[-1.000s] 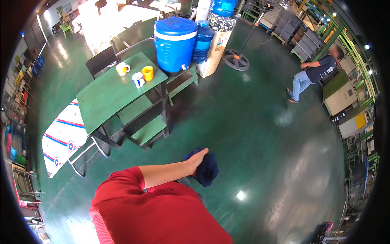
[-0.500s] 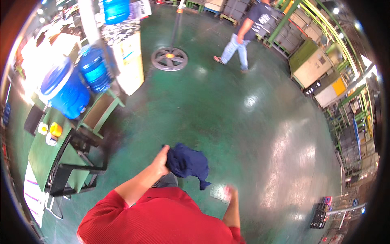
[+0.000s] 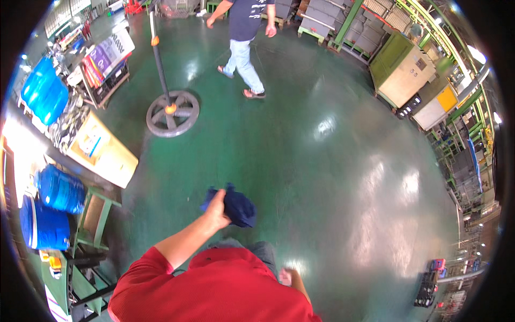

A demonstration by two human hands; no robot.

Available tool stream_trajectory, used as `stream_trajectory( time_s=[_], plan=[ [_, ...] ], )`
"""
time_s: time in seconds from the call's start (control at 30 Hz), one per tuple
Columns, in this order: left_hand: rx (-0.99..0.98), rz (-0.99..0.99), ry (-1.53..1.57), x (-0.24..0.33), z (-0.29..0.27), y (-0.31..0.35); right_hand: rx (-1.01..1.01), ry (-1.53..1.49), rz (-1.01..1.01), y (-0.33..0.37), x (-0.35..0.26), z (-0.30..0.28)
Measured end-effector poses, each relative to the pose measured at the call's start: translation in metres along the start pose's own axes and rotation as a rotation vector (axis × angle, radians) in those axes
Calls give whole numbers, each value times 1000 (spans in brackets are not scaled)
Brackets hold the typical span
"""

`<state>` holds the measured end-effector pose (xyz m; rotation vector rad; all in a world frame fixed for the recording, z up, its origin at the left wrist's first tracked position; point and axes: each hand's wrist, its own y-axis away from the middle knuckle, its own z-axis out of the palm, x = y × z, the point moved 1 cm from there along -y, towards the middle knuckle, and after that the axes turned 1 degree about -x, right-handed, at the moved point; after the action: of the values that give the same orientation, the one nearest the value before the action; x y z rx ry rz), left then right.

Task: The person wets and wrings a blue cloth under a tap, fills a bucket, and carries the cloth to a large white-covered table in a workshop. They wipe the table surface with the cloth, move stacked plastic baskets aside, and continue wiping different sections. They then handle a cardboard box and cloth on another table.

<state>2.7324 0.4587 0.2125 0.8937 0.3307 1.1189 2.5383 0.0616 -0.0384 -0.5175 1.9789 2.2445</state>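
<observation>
Left hand [image 3: 216, 210] grips navy cloth [image 3: 240, 208], fingers hidden; right hand [image 3: 285, 276] blurred

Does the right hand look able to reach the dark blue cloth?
Probably yes: the right hand looks empty, and nothing visible blocks its way to the dark blue cloth in the left hand.

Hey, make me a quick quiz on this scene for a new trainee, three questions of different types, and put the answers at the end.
1. Which hand holds the dark blue cloth?
2. True or false: the right hand is also gripping the dark blue cloth.
3. Fill in the blank: the other person wears a dark shirt and light ____ trousers.

Key:
1. The left hand.
2. False; the right hand is lower down, apart from the dark blue cloth.
3. Blue.
</observation>
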Motion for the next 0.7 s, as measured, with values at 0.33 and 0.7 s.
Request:
stream_trajectory(
  time_s=[0.33,0.7],
  plan=[
    [16,-138,85,89,362,-294,136,-94,99,-201,-400,-228],
    [280,300,466,374,500,-552,270,556,-1068,-284,-1366,-216]
  ],
)
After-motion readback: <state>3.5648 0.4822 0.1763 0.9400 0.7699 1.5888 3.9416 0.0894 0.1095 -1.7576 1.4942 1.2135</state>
